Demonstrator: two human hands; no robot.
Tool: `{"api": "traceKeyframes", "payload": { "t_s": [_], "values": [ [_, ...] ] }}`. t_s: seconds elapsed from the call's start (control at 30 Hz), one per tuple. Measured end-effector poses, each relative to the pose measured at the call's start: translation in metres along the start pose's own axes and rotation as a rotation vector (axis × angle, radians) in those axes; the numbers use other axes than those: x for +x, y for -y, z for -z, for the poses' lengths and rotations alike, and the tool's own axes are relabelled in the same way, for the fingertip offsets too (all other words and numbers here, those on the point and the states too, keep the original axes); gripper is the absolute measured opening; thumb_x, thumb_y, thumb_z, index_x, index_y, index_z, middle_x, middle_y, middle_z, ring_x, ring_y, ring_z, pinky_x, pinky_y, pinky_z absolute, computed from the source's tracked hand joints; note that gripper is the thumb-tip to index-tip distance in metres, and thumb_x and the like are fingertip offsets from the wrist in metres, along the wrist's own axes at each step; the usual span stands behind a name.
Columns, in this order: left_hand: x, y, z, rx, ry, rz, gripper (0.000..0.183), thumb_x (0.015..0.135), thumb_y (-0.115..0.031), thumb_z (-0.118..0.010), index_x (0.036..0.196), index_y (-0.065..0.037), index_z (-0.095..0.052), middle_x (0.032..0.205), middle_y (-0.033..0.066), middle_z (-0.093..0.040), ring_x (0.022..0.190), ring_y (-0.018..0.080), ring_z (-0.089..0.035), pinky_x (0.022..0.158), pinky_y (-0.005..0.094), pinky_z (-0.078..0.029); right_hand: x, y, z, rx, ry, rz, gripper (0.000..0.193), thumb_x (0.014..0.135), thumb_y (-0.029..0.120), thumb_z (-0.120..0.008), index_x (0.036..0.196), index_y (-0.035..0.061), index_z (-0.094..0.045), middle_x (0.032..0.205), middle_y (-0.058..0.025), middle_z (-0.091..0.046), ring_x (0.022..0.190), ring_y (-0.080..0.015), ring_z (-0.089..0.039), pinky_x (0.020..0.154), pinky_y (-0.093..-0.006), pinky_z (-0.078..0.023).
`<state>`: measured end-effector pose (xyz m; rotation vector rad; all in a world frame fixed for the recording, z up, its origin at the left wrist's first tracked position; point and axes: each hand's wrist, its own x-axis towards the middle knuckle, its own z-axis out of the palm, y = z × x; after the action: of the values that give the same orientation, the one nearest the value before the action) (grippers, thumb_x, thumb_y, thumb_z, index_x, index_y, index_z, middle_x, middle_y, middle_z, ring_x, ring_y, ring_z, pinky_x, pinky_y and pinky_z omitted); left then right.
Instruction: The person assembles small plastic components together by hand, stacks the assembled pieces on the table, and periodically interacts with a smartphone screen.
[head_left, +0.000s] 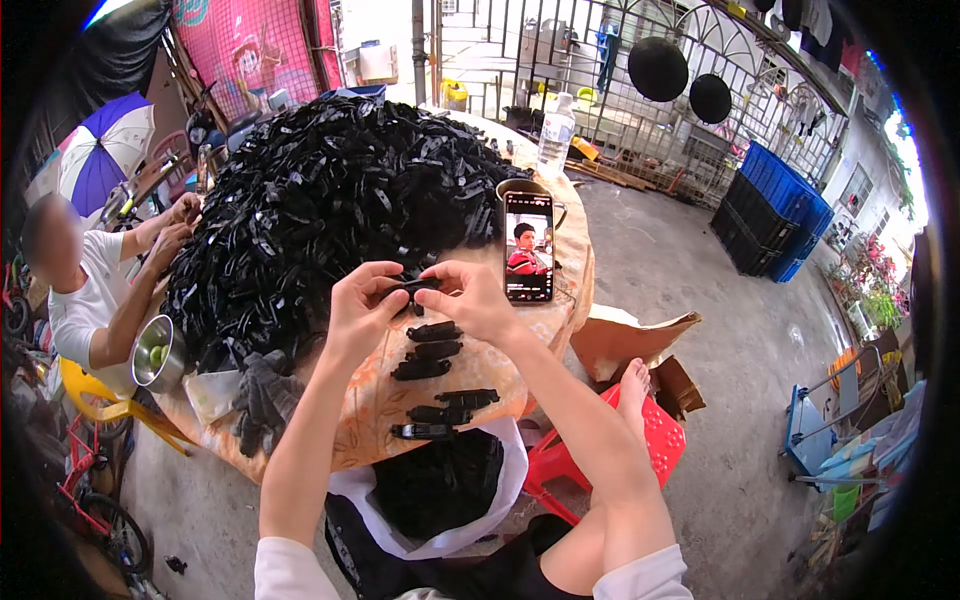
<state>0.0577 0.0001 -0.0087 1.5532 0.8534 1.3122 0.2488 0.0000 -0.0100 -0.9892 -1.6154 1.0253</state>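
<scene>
Between both hands I hold a small black plastic part (pixel 414 287), its ends pinched by fingertips and thumbs. My left hand (pixel 362 305) grips it from one side, my right hand (pixel 468 298) from the other. Just below the hands, several black plastic clips (pixel 434 349) lie in two small groups on the patterned tablecloth (pixel 372 400). Beyond rises a large heap of similar black parts (pixel 330 190). In front of my lap a white sack (pixel 512 462) stands with its mouth spread, black parts inside.
A phone (pixel 529 250) leans on a metal mug (pixel 522 187) by a water bottle (pixel 556 135). At left a person (pixel 90 290) handles parts beside a steel bowl (pixel 160 353). A grey cloth (pixel 266 398) lies near. My foot rests on a red stool (pixel 664 437); cardboard (pixel 630 335) stands behind it.
</scene>
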Motion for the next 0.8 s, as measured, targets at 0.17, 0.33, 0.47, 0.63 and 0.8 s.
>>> {"api": "traceKeyframes", "payload": {
  "t_s": [0.17,0.33,0.47,0.63,0.8],
  "values": [
    [-0.001,0.002,-0.002,-0.003,0.025,0.014,0.029,0.084,0.006,-0.068,0.112,0.003,-0.06,0.09,0.0061,-0.067,0.082,0.0084,-0.061,0.073,0.0209,-0.05,-0.004,0.002,0.006,-0.011,0.047,-0.019,0.033,0.085,0.018,-0.078,0.108,-0.0035,-0.067,0.09,-0.007,-0.071,0.08,-0.0086,-0.065,0.072,-0.0238,-0.053],
    [-0.001,0.003,-0.004,0.029,0.058,0.019,0.028,0.084,0.007,-0.068,0.11,0.003,-0.061,0.089,0.0054,-0.066,0.081,0.0079,-0.06,0.071,0.0209,-0.049,-0.009,-0.003,0.002,0.039,0.008,0.004,0.031,0.084,0.017,-0.078,0.105,-0.0034,-0.067,0.087,-0.0073,-0.071,0.076,-0.0083,-0.064,0.069,-0.0238,-0.052],
    [-0.003,0.004,-0.003,0.05,0.051,0.018,0.025,0.086,0.006,-0.066,0.11,0.003,-0.061,0.087,0.0036,-0.065,0.079,0.0071,-0.059,0.069,0.0205,-0.048,-0.012,0.006,0.002,-0.146,-0.03,0.014,0.029,0.084,0.024,-0.077,0.097,-0.0013,-0.069,0.082,-0.0075,-0.07,0.07,-0.011,-0.063,0.065,-0.0262,-0.05],
    [0.0,-0.003,-0.001,-0.139,0.065,0.108,0.021,0.092,-0.002,-0.06,0.112,0.002,-0.062,0.084,-0.0002,-0.059,0.07,0.0047,-0.053,0.063,0.0195,-0.045,-0.01,0.017,0.049,-0.575,-0.369,0.379,0.021,0.092,0.02,-0.06,0.09,0.002,-0.07,0.076,-0.0143,-0.068,0.066,-0.0228,-0.065,0.06,-0.0339,-0.049],
    [-0.001,-0.004,-0.003,-0.112,0.029,0.137,0.023,0.091,-0.006,-0.062,0.113,0.002,-0.062,0.081,-0.0009,-0.058,0.068,0.0039,-0.052,0.06,0.02,-0.043,-0.023,-0.002,0.085,-0.923,-0.475,0.158,0.033,0.097,0.025,-0.047,0.084,0.0006,-0.066,0.087,-0.0196,-0.067,0.079,-0.0331,-0.065,0.069,-0.0426,-0.049]
  ]
}}
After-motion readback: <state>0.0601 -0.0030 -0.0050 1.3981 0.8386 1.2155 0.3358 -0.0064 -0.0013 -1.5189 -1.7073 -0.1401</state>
